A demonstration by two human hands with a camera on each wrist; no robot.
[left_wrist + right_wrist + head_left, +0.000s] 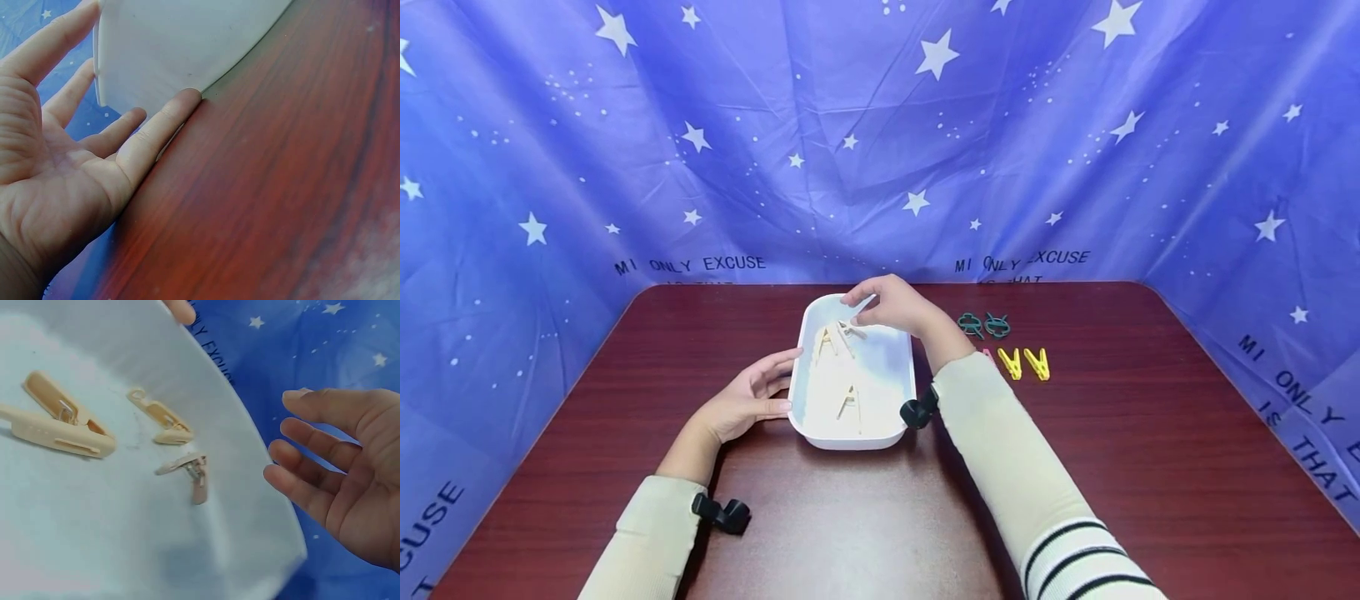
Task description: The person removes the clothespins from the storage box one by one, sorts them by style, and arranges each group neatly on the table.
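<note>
A white tray (880, 417) holds several beige clothespins; one clothespin (850, 402) lies near its front end and others lie bunched toward the far left. In the right wrist view, a small pale clothespin (199, 481) sits near the tray wall. My left hand (751, 398) touches the tray's left side, its fingers extended along the wall. In the left wrist view, a fingertip (190, 95) meets the tray's lower side. My right hand (895, 304) hovers over the tray's far end, fingers apart and holding nothing.
On the table right of the tray lie two dark green clips (997, 325) and two yellow clothespins (1037, 364). A pink clip (987, 355) is partly hidden behind the right forearm. A blue star-printed cloth (880, 142) hangs behind the dark red table (1150, 467).
</note>
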